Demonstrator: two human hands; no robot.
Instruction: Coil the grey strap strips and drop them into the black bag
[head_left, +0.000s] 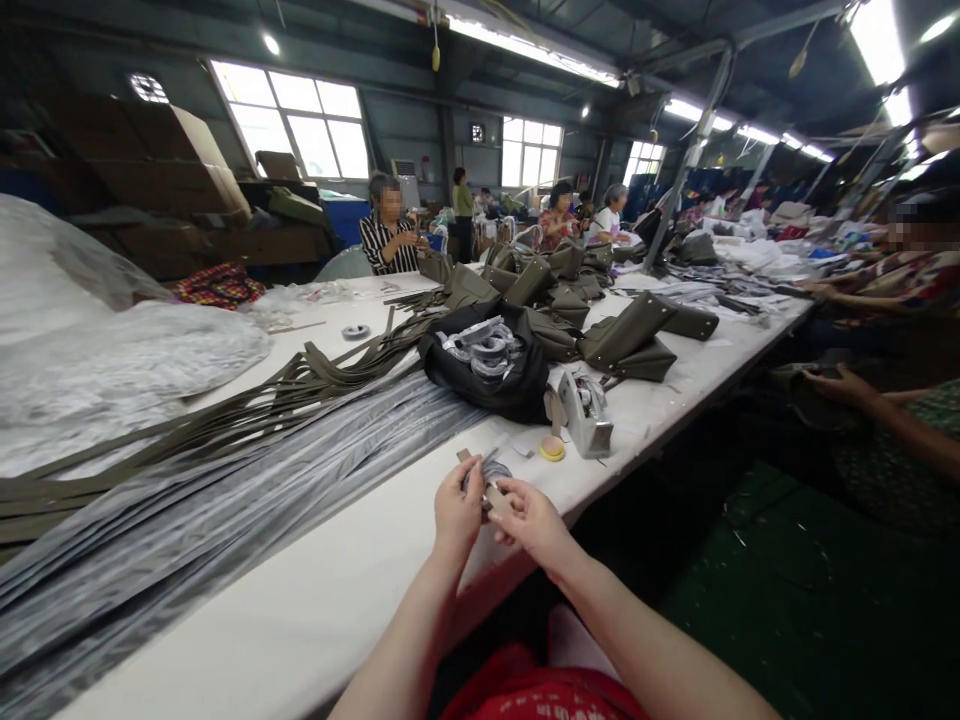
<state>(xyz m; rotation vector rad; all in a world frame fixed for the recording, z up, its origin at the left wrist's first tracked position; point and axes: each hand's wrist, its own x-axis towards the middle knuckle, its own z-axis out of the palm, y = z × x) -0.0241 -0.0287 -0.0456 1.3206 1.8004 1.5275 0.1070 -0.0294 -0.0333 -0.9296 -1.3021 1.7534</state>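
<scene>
Both of my hands meet over the near edge of the white table. My left hand [459, 505] is closed on a small rolled grey strap [495, 468], with a flat tan end sticking out above the fingers. My right hand [531, 518] pinches a tan strip [498, 499] at the roll's near side. Fingers partly cover the roll. Just beyond the hands lie a yellow tape roll [552, 449] and a metal tape dispenser [586, 412]. A black bag [486, 365] holding several grey rolled straps stands behind them.
Long olive straps [300, 400] and plastic-wrapped grey strips [247, 500] stretch across the white table [300, 610] to the left. Olive bags [626, 335] are heaped farther back. Another person's hands [844, 388] hold something dark at the right. Several people sit or stand beyond.
</scene>
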